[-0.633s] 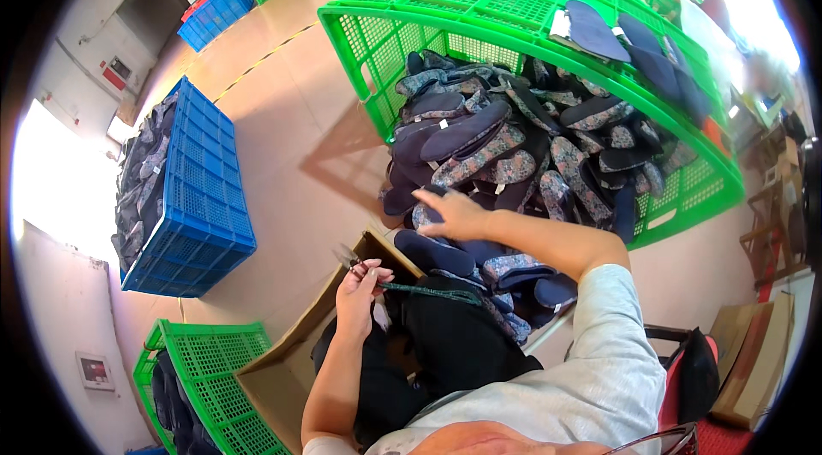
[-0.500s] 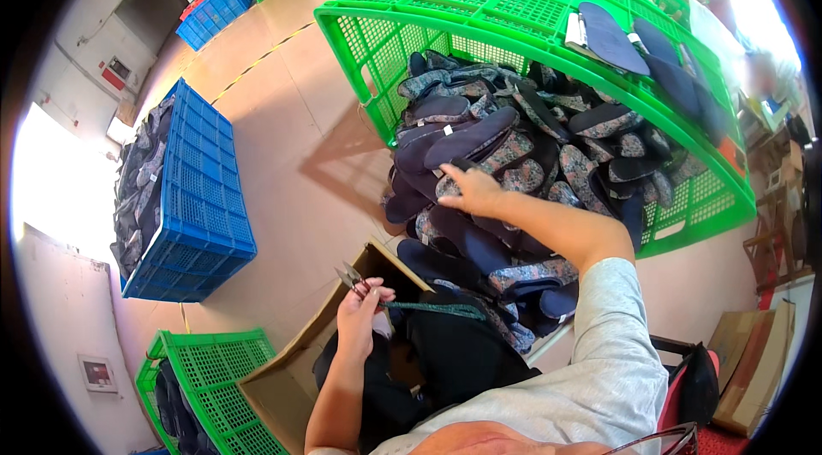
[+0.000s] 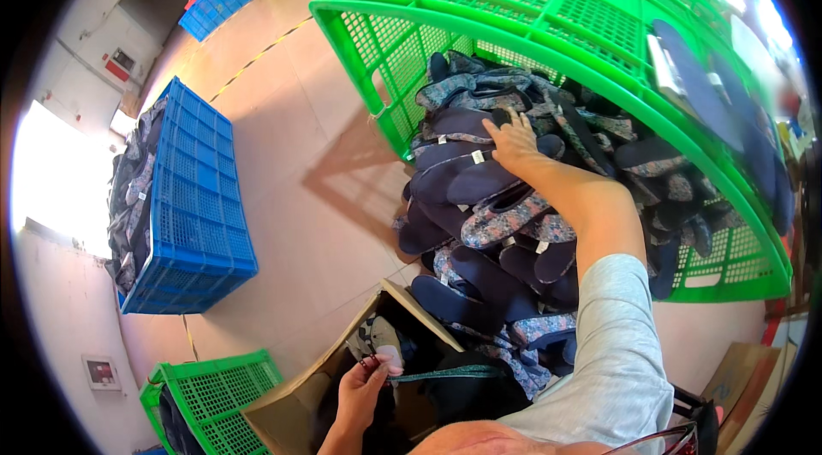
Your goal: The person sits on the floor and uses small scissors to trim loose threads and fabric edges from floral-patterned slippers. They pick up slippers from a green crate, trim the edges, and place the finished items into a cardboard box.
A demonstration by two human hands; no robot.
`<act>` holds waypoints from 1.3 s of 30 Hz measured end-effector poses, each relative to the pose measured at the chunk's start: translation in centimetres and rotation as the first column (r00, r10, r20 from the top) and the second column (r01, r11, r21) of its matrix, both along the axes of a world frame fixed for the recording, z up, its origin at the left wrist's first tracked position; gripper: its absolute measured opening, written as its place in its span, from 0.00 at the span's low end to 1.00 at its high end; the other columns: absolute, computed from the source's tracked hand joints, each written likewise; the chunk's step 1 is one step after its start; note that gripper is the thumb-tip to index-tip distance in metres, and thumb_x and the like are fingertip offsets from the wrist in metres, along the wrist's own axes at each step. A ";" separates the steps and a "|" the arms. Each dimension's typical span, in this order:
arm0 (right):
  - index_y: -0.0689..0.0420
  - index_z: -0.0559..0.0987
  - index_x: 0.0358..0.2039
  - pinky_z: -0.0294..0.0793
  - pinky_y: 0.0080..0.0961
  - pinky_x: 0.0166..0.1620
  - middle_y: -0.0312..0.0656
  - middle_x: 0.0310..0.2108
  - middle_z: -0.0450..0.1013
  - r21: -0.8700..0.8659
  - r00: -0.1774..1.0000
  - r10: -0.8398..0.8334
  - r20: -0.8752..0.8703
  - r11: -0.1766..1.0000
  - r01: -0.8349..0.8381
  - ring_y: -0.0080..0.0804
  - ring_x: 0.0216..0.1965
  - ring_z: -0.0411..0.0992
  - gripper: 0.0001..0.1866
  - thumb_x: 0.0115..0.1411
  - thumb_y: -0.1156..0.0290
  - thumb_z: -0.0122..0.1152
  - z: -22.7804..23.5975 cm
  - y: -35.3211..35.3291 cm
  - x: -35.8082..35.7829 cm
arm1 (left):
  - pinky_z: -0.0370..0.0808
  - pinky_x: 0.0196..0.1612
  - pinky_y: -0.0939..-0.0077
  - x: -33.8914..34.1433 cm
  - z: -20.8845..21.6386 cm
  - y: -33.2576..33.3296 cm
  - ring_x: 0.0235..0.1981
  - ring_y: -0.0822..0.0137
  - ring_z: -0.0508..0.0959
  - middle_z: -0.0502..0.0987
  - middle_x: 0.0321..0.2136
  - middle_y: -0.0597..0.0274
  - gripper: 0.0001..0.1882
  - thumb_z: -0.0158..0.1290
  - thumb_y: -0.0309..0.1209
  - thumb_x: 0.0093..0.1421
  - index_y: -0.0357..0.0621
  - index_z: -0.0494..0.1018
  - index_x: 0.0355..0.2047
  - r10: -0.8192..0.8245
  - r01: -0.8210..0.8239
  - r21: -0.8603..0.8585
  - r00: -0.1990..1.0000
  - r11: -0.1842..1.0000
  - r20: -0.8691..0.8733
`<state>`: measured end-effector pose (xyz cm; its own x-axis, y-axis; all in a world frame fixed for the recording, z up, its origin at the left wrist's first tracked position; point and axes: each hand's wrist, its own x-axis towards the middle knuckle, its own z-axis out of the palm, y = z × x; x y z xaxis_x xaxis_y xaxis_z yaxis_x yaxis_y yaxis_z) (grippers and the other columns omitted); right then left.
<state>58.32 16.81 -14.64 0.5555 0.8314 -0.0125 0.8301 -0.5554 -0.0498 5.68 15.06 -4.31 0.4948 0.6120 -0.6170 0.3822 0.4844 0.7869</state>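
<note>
The large green crate (image 3: 522,14), tipped on its side at one o'clock with its mouth toward the wearer, filled more of the view than half a second earlier, and the right hand (image 3: 515,140) had gone deeper over the heap of slippers (image 3: 497,275), reaching about two o'clock; the reach seemed to have turned to slippers lying farther in. That hand's grip was wide, fingers splayed over navy slippers, nothing clearly held. The left hand (image 3: 366,382) had stayed low, between six and seven o'clock, its grip narrow around dark-red-handled snips (image 3: 368,361), whose blades had become hard to make out. The green crate was glossy moulded plastic, a lattice of ribs and small square holes with a smooth curved rim; a blue crate (image 3: 201,198) of similar lattice, packed with dark footwear, stood at nine o'clock, and a smaller green crate (image 3: 223,395) at eight. The slippers spilled from the big crate's mouth toward five o'clock, soft and rounded, some matte navy, others in floral-looking cloth, with small white tags (image 3: 478,157) showing. Below the heap, near six-thirty, sat a cardboard box (image 3: 295,404), flat-walled and dull brown, with soft pale grey pieces (image 3: 377,337) inside. A narrow green strap (image 3: 458,373), its weave patterned, ran from the left hand toward five-thirty across black cloth (image 3: 475,395).
</note>
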 end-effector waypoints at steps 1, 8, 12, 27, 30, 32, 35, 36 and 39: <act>0.41 0.62 0.67 0.45 0.55 0.68 0.46 0.52 0.72 -0.067 0.999 -0.039 0.014 0.997 0.040 0.53 0.69 0.50 0.39 0.55 0.64 0.65 -0.6 1.0 0.5 | 0.71 0.42 0.83 0.1 -0.2 0.2 0.38 0.75 0.78 0.81 0.36 0.63 0.11 0.51 0.27 0.67 0.35 0.73 0.47 -0.006 0.006 -0.018 1.000 1.000 -0.005; 0.45 0.60 0.67 0.59 0.56 0.60 0.43 0.57 0.69 -0.189 0.920 -0.354 -0.170 0.928 0.322 0.49 0.60 0.66 0.33 0.61 0.65 0.57 -4.2 5.2 2.2 | 0.70 0.42 0.85 0.8 0.6 1.1 0.38 0.76 0.77 0.81 0.36 0.62 0.10 0.49 0.25 0.68 0.35 0.73 0.46 0.028 -0.029 -0.017 0.998 0.999 -0.052; 0.47 0.73 0.58 0.58 0.54 0.61 0.42 0.55 0.73 -0.321 0.936 -0.329 -0.120 0.905 0.277 0.44 0.57 0.70 0.22 0.62 0.69 0.51 -6.3 5.9 4.3 | 0.70 0.43 0.85 0.6 0.5 1.4 0.38 0.76 0.76 0.81 0.36 0.62 0.10 0.48 0.25 0.68 0.35 0.73 0.47 0.045 -0.045 -0.021 0.999 0.999 -0.029; 0.35 0.77 0.56 0.63 0.40 0.59 0.41 0.50 0.77 -0.396 0.970 0.039 -0.240 0.908 -0.134 0.40 0.54 0.73 0.27 0.57 0.73 0.51 -1.3 -6.4 -0.6 | 0.70 0.43 0.79 0.4 1.1 0.3 0.37 0.75 0.76 0.81 0.36 0.61 0.11 0.48 0.28 0.68 0.37 0.73 0.47 -0.011 0.007 0.045 0.997 0.999 0.082; 0.35 0.77 0.56 0.58 0.39 0.65 0.45 0.49 0.77 -0.418 0.936 0.112 -0.334 0.872 -0.254 0.43 0.53 0.72 0.28 0.54 0.74 0.52 -1.1 -9.2 -1.9 | 0.70 0.43 0.79 0.5 1.3 0.0 0.37 0.75 0.75 0.81 0.36 0.62 0.11 0.47 0.28 0.68 0.39 0.74 0.47 -0.039 0.035 0.042 0.994 0.999 0.105; 0.32 0.78 0.54 0.56 0.39 0.65 0.42 0.42 0.79 -0.410 0.938 0.214 -0.272 0.856 -0.314 0.40 0.48 0.75 0.28 0.56 0.76 0.51 -1.1 -11.4 -3.3 | 0.70 0.43 0.79 0.2 1.1 0.0 0.37 0.75 0.75 0.81 0.36 0.62 0.11 0.47 0.28 0.68 0.39 0.74 0.47 -0.039 0.036 0.036 0.995 0.999 0.095; 0.31 0.80 0.51 0.50 0.42 0.69 0.43 0.33 0.77 -0.350 0.931 0.261 -0.256 0.873 -0.341 0.41 0.44 0.75 0.29 0.55 0.80 0.51 0.4 -13.2 -5.5 | 0.70 0.43 0.79 -0.2 1.0 -0.1 0.36 0.75 0.75 0.81 0.36 0.62 0.11 0.47 0.28 0.68 0.39 0.74 0.47 -0.028 0.026 0.028 0.996 0.999 0.090; 0.31 0.80 0.51 0.50 0.42 0.69 0.44 0.32 0.76 -0.311 0.921 0.304 -0.243 0.875 -0.370 0.42 0.43 0.74 0.29 0.54 0.80 0.52 0.5 -13.9 -5.7 | 0.70 0.43 0.79 -0.2 1.0 0.0 0.36 0.75 0.75 0.81 0.36 0.62 0.11 0.47 0.28 0.68 0.38 0.74 0.47 -0.029 0.026 0.032 0.996 0.999 0.088; 0.32 0.81 0.50 0.50 0.44 0.69 0.45 0.29 0.73 -0.212 0.879 0.418 -0.230 0.860 -0.465 0.44 0.41 0.73 0.30 0.51 0.81 0.53 1.1 -16.3 -6.1 | 0.71 0.43 0.79 -0.8 0.8 0.0 0.38 0.74 0.76 0.81 0.36 0.61 0.11 0.48 0.28 0.68 0.38 0.74 0.48 -0.036 0.034 0.017 0.993 0.999 0.110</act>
<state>52.25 0.56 -13.59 0.1003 0.9434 -0.3161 0.9822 -0.1446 -0.1201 4.92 15.05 -3.51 0.5806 0.6017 -0.5485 0.3093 0.4603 0.8322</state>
